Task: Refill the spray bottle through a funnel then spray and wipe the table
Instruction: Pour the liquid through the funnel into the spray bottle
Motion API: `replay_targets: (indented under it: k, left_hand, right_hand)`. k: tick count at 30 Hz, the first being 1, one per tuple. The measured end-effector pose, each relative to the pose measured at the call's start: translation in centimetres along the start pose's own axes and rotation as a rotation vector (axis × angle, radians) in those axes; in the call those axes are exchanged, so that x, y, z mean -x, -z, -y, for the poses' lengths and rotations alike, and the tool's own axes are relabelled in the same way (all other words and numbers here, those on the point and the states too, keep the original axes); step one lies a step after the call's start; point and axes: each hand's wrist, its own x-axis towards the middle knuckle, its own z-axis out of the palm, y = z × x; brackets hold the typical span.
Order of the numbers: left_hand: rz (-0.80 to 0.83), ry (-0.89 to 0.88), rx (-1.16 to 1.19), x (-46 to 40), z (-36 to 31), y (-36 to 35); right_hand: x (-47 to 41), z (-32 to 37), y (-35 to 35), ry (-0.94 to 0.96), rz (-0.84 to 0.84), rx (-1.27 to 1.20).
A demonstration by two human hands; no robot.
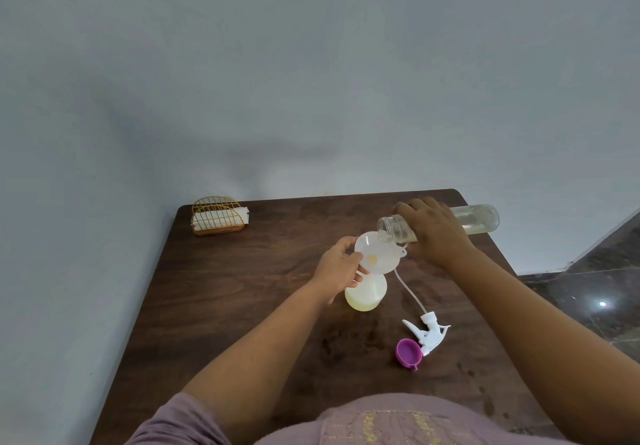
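A white funnel (377, 252) sits in the neck of the translucent spray bottle (366, 295), which stands on the brown table (242, 292) and holds pale yellow liquid at its bottom. My left hand (341, 268) grips the funnel's rim and the bottle's neck. My right hand (433, 231) grips a clear refill bottle (479, 219), tipped on its side with its open mouth over the funnel. The white spray head (429, 332) with its tube lies on the table to the right, next to a purple cap (408, 352).
A gold wire holder with white napkins (218, 216) stands at the table's far left corner, by the wall. Wet spots mark the table near the front right. A dark tiled floor (595, 299) lies beyond the table's right edge.
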Motion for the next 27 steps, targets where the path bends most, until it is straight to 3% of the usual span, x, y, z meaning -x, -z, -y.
replay_targets:
  k: [27]
  left_hand:
    - [-0.003, -0.002, 0.005, -0.19, 0.23, -0.06]
  right_hand:
    - [-0.06, -0.28, -0.09, -0.014, 0.014, -0.077]
